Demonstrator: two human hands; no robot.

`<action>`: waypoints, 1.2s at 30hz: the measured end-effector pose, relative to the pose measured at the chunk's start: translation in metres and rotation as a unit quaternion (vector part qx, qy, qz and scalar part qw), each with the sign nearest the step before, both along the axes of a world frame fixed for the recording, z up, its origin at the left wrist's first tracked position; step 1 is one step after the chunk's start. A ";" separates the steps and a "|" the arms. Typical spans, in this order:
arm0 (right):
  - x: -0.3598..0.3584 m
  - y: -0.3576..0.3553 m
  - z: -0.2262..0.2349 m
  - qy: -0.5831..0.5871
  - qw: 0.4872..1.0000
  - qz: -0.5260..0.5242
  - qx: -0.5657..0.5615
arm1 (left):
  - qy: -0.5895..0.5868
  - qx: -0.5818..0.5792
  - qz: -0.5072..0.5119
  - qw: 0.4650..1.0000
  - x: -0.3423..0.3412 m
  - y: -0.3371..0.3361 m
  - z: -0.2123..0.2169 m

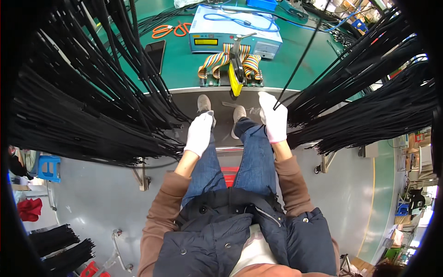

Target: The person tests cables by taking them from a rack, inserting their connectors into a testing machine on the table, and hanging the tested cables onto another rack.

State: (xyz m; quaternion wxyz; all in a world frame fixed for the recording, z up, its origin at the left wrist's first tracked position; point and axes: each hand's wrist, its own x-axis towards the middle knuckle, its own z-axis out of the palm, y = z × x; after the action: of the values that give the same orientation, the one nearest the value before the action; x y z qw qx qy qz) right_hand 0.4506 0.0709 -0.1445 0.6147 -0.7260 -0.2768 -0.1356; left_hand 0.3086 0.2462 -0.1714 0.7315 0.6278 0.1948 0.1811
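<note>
right hand (274, 119), white glove, pinches a single black cable (302, 55) that runs up toward 1 o'clock over the green bench (180, 69). left hand (199, 134), also gloved, hangs loosely curled at the edge of the left cable bundle (92, 106), at 9 o'clock; can't tell if it grips anything. right cable bundle (369, 101) fans out at 3 o'clock. blue tester box (235, 32) with rainbow ribbon cables (221, 59) sits at 12, orange scissors (170, 30) and a dark phone (155, 53) at 11
</note>
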 end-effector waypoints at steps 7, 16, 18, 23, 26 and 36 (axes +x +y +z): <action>-0.081 -0.012 0.042 0.294 0.927 0.225 0.059 | 0.213 -0.413 -0.184 0.866 0.013 -0.040 -0.058; -0.104 -0.054 0.050 -0.217 0.884 0.299 -0.286 | 0.076 -0.280 -0.127 0.949 0.010 -0.052 -0.043; -0.090 -0.060 0.041 -0.178 0.895 0.214 -0.349 | 0.051 -0.159 -0.118 0.979 0.003 -0.054 -0.014; -0.059 -0.029 0.006 0.104 0.967 0.132 -0.192 | -0.018 0.102 -0.070 0.992 0.006 -0.065 -0.007; -0.055 -0.008 0.006 0.210 0.961 0.146 -0.101 | -0.023 0.172 -0.038 0.984 0.004 -0.059 0.002; -0.036 0.014 0.029 0.281 0.953 0.101 0.046 | -0.026 0.004 0.053 0.998 0.022 -0.011 0.054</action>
State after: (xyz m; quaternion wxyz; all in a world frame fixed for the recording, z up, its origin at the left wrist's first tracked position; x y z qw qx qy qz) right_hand 0.4148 0.0847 -0.1153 0.7110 -0.6740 -0.1576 0.1241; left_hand 0.3309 0.2351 -0.1169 0.7228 0.6150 0.2081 0.2367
